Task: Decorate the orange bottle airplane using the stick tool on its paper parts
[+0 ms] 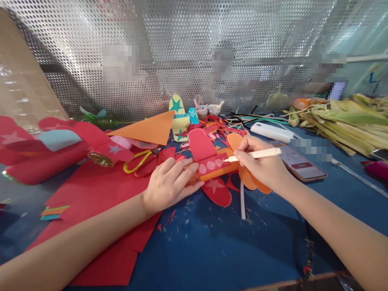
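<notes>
A paper toy airplane [206,173] lies in the middle of the table, with an orange body, red wings and an orange tail. Along its side runs a red strip [214,163] bearing a row of pink dots. My left hand [171,182] steadies the plane's left end, its fingers resting around it; the part under the fingertips is hidden. Between the thumb and fingers of my right hand [260,161] is a cream marker pen [263,153]. The pen's tip points left and meets the red strip at the right of the dots.
Yellow-handled scissors [140,162] lie on red paper sheets [106,202] at left, near a red toy plane [100,141] with stars. Behind are orange paper [148,128], a yellow plane [179,121] and scraps [212,127]. A phone [301,163] and dry husks [342,119] lie right.
</notes>
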The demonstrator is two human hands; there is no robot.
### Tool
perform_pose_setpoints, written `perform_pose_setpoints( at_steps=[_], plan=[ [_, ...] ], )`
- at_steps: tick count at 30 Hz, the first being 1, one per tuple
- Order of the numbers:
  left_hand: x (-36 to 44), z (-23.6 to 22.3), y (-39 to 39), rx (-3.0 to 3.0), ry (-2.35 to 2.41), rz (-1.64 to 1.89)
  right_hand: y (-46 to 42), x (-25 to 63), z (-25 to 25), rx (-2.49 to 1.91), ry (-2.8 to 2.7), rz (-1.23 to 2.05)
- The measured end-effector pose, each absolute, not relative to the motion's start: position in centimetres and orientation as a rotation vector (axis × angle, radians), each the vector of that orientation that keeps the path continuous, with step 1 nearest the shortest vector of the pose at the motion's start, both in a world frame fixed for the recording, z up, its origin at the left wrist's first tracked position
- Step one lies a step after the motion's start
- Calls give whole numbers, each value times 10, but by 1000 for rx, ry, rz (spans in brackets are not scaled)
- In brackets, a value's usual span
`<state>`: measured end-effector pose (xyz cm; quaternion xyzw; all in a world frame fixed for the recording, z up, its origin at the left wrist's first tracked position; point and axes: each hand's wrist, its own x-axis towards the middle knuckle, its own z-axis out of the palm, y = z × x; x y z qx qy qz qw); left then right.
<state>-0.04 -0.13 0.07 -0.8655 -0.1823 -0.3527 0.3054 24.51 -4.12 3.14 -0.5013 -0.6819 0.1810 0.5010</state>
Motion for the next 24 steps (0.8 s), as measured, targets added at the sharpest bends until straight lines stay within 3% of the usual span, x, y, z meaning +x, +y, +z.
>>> perform_pose_setpoints(
  at_steps=[24],
  plan=[
    [0, 1, -1, -2300, -481, -928, -41, 246, 31, -1232, -1659, 390]
  ],
)
